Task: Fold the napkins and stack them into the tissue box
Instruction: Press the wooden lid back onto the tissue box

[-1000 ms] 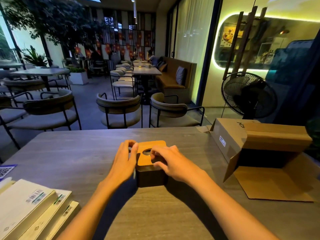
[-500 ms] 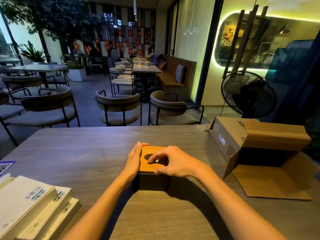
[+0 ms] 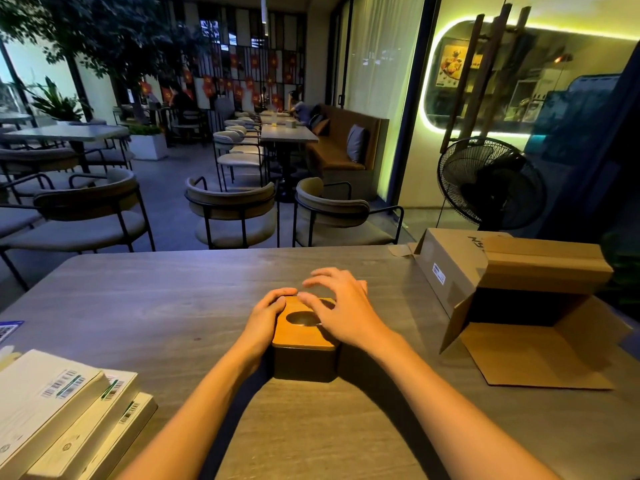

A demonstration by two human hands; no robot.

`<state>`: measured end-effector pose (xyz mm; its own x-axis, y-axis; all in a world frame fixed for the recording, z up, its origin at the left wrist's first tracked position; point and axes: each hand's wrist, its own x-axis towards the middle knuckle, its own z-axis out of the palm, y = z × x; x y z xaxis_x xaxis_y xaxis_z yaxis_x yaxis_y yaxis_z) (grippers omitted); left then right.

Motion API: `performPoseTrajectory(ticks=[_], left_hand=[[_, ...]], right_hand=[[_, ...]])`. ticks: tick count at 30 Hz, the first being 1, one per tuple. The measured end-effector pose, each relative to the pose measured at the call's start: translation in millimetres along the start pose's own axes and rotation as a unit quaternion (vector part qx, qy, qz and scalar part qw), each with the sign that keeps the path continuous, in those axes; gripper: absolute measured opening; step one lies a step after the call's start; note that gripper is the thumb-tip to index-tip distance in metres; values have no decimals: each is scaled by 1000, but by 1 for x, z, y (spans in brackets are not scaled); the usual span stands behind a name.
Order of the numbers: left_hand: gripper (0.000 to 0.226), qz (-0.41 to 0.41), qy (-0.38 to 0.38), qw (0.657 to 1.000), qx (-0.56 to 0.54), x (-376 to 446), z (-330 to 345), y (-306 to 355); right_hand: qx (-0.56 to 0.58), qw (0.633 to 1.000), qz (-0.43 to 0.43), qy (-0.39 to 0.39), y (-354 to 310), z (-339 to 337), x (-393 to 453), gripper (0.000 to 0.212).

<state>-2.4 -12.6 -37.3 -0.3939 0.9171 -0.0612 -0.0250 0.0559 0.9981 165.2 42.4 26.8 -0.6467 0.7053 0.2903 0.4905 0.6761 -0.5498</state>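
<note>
Since the earlier frame the right hand (image 3: 341,311) has lifted off the box lid; its grip is wide now, fingers spread above the box (image 3: 304,344). Left hand (image 3: 266,318) holds the box's left side, mid-frame on the worktop (image 3: 156,306).

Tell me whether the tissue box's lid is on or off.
On. The wooden lid lies flat and flush over the dark tissue box, its oval slot facing up. Left hand holds the box's side.

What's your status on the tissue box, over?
Left hand holds the tissue box by its left side. Right hand spread open above the lid. Lid on. Nothing in the way.
</note>
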Motion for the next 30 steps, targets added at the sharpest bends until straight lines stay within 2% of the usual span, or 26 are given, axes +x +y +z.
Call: performPoseTrajectory(ticks=[2,5,9,13,16,18,20,22,24,30], left_hand=[[30,-5,8,1000,9,1,1,2],[33,-9,6,1000,27,-1,6,4],[32,38,9,994,98,-2,9,3],[27,52,8,989,141,3,9,2],[29,48,66,986,149,8,11,-2],[29,42,92,984,147,6,14,-1],[28,38,94,984,148,4,14,-3],[29,39,93,983,156,8,12,-8],[29,40,101,981,162,12,12,-13],[30,47,123,977,169,9,16,-12]], right_hand=[[-39,996,73,-39,-1,11,3,58],[-64,983,117,-126,3,28,6,63],[-119,980,108,-118,6,32,11,57],[-160,975,97,-118,7,31,13,54],[-207,977,43,-23,10,26,20,47],[-256,965,-59,22,6,22,23,35],[-284,947,-151,7,-2,19,24,26],[-283,944,-162,-42,-13,16,23,25],[-312,941,-102,-83,-24,15,25,29],[-380,896,170,-153,-59,22,45,52]])
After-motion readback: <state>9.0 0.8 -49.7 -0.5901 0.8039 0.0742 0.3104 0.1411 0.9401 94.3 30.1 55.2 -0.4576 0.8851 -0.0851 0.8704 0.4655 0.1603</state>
